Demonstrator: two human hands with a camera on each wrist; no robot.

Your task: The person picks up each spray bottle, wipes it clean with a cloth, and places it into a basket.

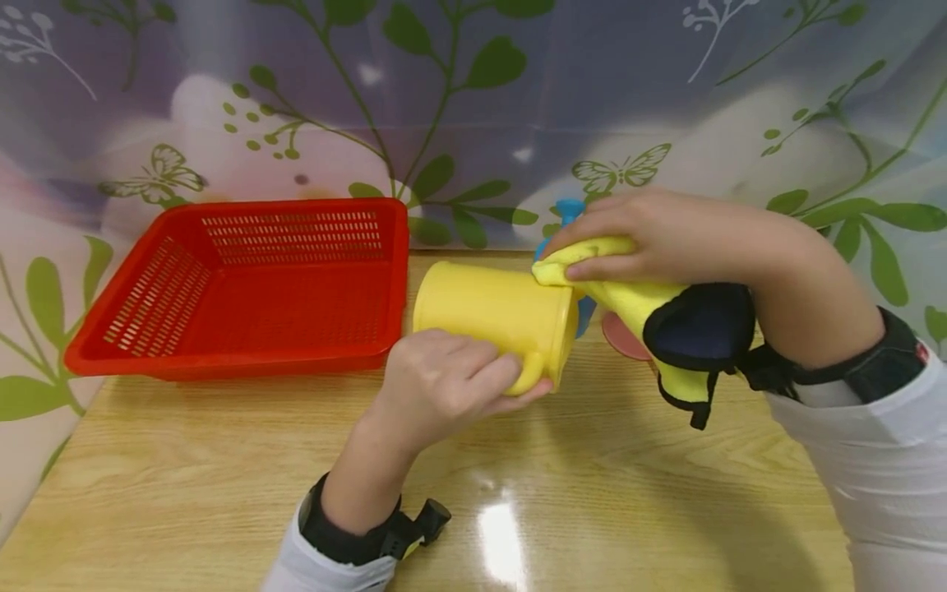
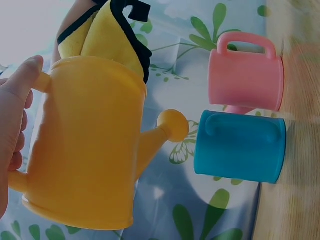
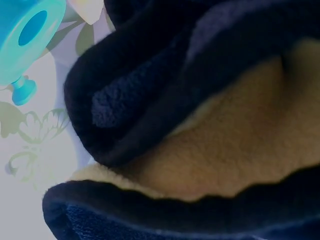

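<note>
Head view: the left hand point(image 1: 444, 374) gripped the handle point(image 1: 528, 376) of a yellow cylindrical plastic watering can point(image 1: 484, 304), left of the right hand point(image 1: 632, 234), which pinched a folded yellow-and-navy cloth point(image 1: 639, 302) at the can's rim; I judged the can light, stiff, best held by that handle

Leaf-and-butterfly backdrop point(image 1: 629, 82) behind a pale wood-grain table point(image 1: 185, 485)

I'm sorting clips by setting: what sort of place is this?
Probably an indoor tabletop workspace, perhaps staged for filming: a leaf-and-butterfly-print sheet hangs behind a wood-grain table, which holds a red plastic basket.
</note>
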